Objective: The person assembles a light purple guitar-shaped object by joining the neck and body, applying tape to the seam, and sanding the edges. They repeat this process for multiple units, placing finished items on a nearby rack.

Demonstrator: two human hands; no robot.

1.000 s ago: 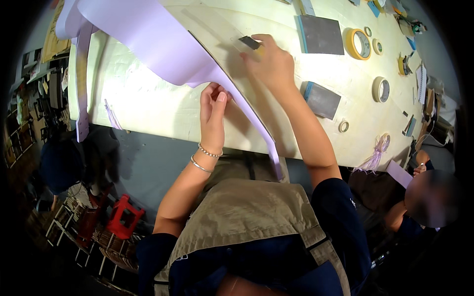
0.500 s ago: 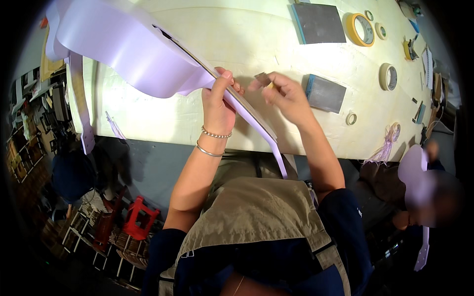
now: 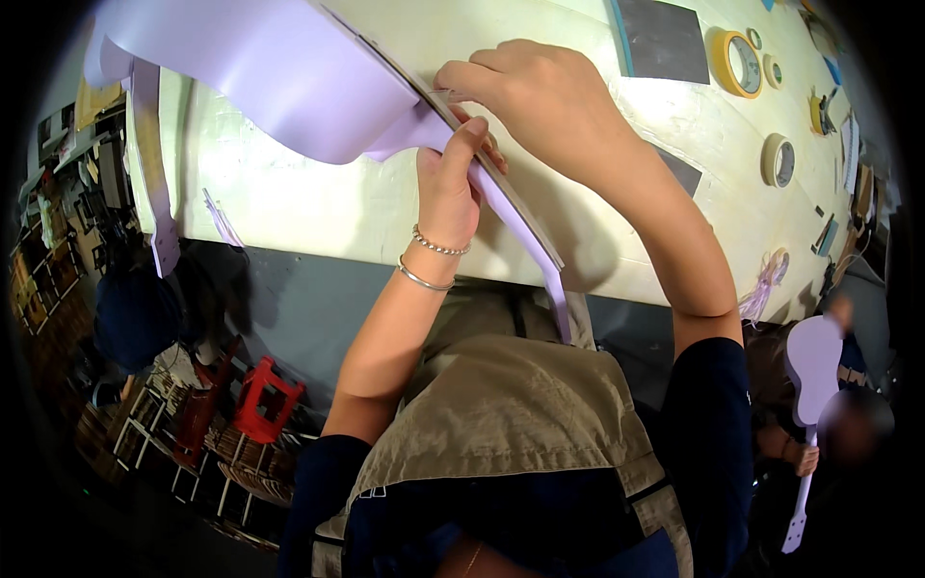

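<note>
Evidently, in the head view, the lilac guitar-shaped instrument (image 3: 241, 77) slanting over the white table (image 3: 289, 217) is coated, neck (image 3: 514, 216) joined; what remains I cannot tell. The left hand (image 3: 448, 188) clasps the neck; the right hand (image 3: 540, 82) bends beside its edge, hold unclear. Three such instruments, two grey rectangular pads (image 3: 665, 40), at least four tape rolls (image 3: 723, 63).

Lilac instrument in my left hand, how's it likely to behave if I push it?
The lilac instrument would likely shift as one stiff piece, its neck joined to the body. The body's curved outline could let it rock. Its smooth, shiny finish may feel slippery.
</note>
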